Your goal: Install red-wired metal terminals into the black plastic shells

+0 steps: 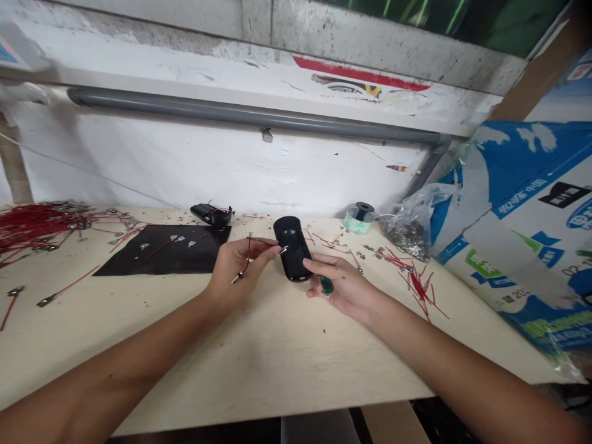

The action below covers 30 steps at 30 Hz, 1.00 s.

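My left hand (240, 262) is closed in a pinch on a short red wire (246, 259) with metal terminals at its ends, one terminal pointing at a black oval plastic casing (292, 246). That casing lies on the pale workbench (259, 351) between my hands. My right hand (345, 287) touches the casing's near end with its fingertips and grips a small green-handled tool (326, 285), mostly hidden in the fingers.
A black mat (161, 250) with small metal pieces lies left of centre, another black casing (211, 214) behind it. Heaps of red wires (37, 225) sit far left, loose red wires (419, 283) right, with a solder spool (359, 217), a bag of metal parts (409, 231), and a blue-white carton (531, 228).
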Available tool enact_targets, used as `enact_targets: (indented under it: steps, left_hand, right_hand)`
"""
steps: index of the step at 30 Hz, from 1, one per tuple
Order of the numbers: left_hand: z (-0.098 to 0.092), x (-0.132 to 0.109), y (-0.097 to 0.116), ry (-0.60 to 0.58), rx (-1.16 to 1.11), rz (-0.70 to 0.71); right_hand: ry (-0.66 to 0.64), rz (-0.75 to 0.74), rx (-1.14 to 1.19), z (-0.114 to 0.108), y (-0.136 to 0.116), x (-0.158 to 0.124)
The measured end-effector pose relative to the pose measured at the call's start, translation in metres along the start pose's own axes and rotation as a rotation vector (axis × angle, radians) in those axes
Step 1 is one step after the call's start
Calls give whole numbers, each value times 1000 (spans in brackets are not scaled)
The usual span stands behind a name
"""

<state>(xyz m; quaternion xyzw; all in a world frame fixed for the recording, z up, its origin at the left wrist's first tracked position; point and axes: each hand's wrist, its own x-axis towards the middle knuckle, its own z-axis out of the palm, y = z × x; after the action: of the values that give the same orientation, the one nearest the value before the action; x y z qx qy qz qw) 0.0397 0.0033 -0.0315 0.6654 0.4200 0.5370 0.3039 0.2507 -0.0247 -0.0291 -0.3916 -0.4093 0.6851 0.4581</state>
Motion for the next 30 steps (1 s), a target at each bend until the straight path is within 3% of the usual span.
enact_targets:
  steps: [5,11,17,24,30]
  left_hand:
    - [-1,1,-3,4,36,34]
    - [-2,1,0,12,145,149]
    - [2,-1,1,112,166,102]
    - [4,-4,5,-36,120,134]
    - [11,-5,9,55,-53,-15]
  right_hand:
    - [-93,-21,-89,0,4,1]
    - [-106,-53,-201,4,9,0]
    - [-65,-78,-252,10,12,-1]
    - [-39,-92,-273,14,11,-3]
    - [-4,-113,-323,21,18,-4]
